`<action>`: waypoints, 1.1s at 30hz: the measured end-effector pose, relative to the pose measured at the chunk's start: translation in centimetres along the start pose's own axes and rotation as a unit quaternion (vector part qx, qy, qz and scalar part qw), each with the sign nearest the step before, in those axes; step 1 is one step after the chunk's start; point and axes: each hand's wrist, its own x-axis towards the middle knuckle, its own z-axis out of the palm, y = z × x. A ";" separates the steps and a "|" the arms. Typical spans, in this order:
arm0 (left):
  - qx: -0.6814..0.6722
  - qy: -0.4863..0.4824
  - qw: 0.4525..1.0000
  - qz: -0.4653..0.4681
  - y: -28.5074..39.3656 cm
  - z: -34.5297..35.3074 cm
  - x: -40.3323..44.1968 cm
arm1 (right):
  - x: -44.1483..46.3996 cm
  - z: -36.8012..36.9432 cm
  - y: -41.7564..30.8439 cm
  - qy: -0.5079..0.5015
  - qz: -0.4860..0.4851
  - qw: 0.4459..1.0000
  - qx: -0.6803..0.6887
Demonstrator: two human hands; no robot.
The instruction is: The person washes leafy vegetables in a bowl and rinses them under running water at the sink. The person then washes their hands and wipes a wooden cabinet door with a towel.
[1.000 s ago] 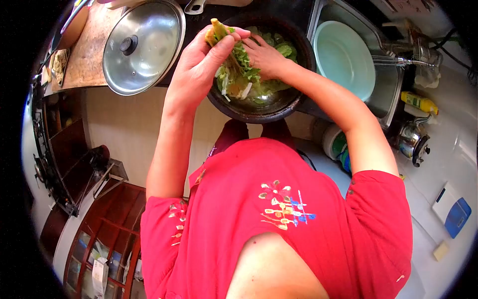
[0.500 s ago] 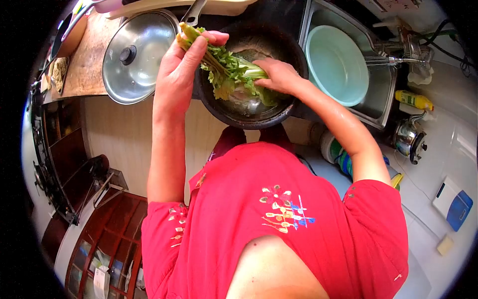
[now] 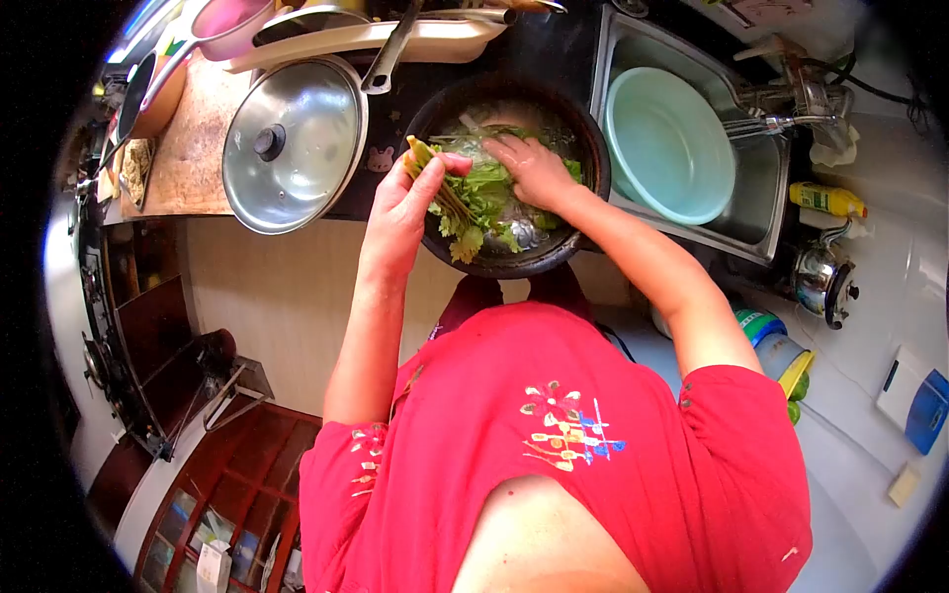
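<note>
My left hand [image 3: 407, 206] is closed round the stalk ends of a bunch of leafy celery [image 3: 460, 212], whose leaves hang into a dark round basin [image 3: 499, 264]. Clear water with more greens [image 3: 486, 178] fills the basin. In the water, my right hand [image 3: 534, 173] lies over these greens with its fingers stretched out and somewhat apart. Part of the leaves is hidden beneath that hand.
On the right, a pale green basin [image 3: 672, 148] stands in a metal sink [image 3: 766, 222] under a tap [image 3: 806, 109]. A glass lid [image 3: 297, 163] lies left of the dark basin, near a metal handle [image 3: 390, 49] and a long white tray [image 3: 445, 42].
My left hand has lowered the celery toward the water. My right hand has let go of the leafy part and moved into the basin, fingers now stretched out.
</note>
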 end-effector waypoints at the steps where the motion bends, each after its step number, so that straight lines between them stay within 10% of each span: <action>1: 0.002 0.002 1.000 0.002 -0.1 -0.2 0.0 | -0.1 -0.4 0.4 -0.016 0.002 0.999 0.034; 7: -0.019 0.038 0.999 -0.006 0.1 0.5 0.1 | -1.1 -2.5 1.7 -0.046 -0.041 0.983 0.175; 15: -0.027 0.014 0.999 0.039 -0.4 2.1 1.4 | 1.0 1.8 1.3 -0.144 0.150 0.978 -0.029; 21: 0.189 0.066 0.971 0.128 -2.6 1.7 1.1 | -3.6 3.2 -2.0 -0.043 0.014 0.997 0.068; 26: 0.187 0.080 0.966 0.161 -3.1 1.8 1.3 | -3.7 5.5 -1.6 -0.026 -0.060 0.990 -0.124; 33: 0.142 0.088 0.978 0.128 -2.3 3.0 0.7 | -0.1 0.8 -0.5 -0.098 0.147 0.920 0.349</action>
